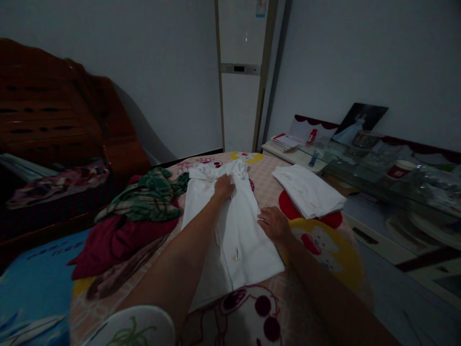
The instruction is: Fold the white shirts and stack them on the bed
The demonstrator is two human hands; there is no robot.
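Note:
A white shirt (248,240) lies lengthwise on the round table, its bunched collar end away from me and a small printed mark near its close end. On the upper middle of the shirt rests my left hand (224,187), fingers bent into the fabric. My right hand (275,224) is at the shirt's right edge, its fingers curled round the cloth. A folded white garment (309,191) lies on the table to the right of the shirt. To the left, a green plaid cloth (151,194) and a dark red cloth (126,240) form a loose heap.
A patterned pink cloth (320,250) covers the table. At right stands a glass-topped cabinet (342,166) bearing a paper cup (400,169) and a photo (360,122). A wooden sofa (46,96) is at left, and a tall white air conditioner (240,110) stands behind the table.

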